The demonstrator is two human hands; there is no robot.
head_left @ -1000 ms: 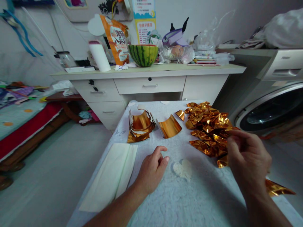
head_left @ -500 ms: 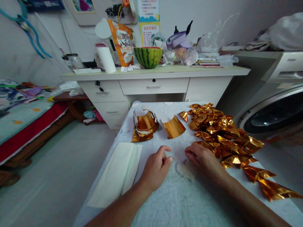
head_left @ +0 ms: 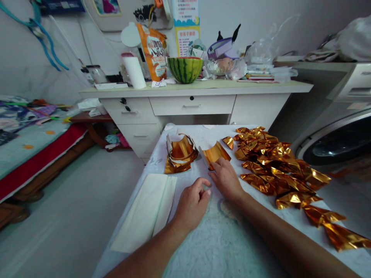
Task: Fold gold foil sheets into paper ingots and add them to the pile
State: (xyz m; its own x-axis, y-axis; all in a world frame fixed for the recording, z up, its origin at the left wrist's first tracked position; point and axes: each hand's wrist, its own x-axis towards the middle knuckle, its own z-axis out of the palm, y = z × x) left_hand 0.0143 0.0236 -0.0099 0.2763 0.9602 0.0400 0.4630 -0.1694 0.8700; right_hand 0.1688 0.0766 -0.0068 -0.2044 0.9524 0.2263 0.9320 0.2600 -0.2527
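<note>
My right hand (head_left: 227,179) reaches over the near edge of a curved gold foil sheet (head_left: 216,151), its fingertips on or just above the foil. The thumb stays a little apart, below the edge. My left hand (head_left: 193,202) rests on the table with loosely curled fingers, a gap between thumb and forefinger, and nothing in it. Just to its left lies a folded pale paper sheet (head_left: 145,212). Beyond it sits a stack of curled gold foil sheets (head_left: 182,152) with white edges. Many twisted gold foil pieces (head_left: 275,162) are heaped at the right.
A pale cloth covers the table (head_left: 208,247). Behind it stands a white desk (head_left: 191,92) bearing a cut watermelon (head_left: 185,70), an orange snack bag (head_left: 153,54) and a paper roll (head_left: 134,72). A washing machine (head_left: 342,116) is at right, a bed (head_left: 37,154) at left.
My right hand has moved left and forward from beside the twisted foil to the near edge of the single curved sheet. My left hand has stayed put. The view has shifted slightly.
</note>
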